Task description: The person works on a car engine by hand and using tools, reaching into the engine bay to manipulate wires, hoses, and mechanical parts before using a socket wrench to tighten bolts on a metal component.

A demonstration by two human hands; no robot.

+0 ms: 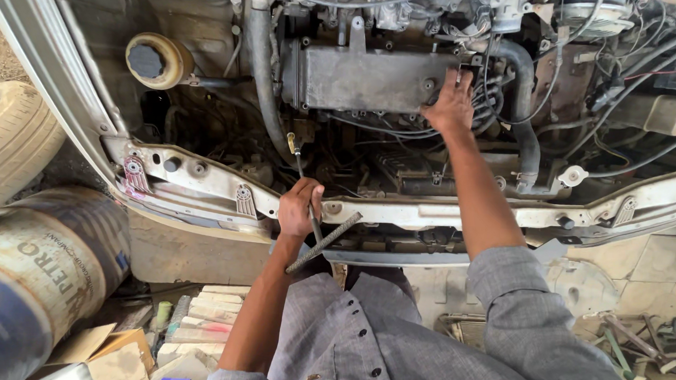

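Open engine bay of a car, seen from above the front crossmember [431,212]. Left hand [298,209] rests on the crossmember's front edge, fist closed around a long tool with a knurled metal handle [323,242]; the handle sticks out below the crossmember toward the person's grey shirt [391,344], the thin shaft [299,159] runs up past the crossmember into the bay. Right hand [449,104] lies well beyond the crossmember, fingers spread flat on the right end of the grey valve cover [365,79], gripping nothing. Worn tyre [0,142] and a drum [31,272] lie far left of the crossmember
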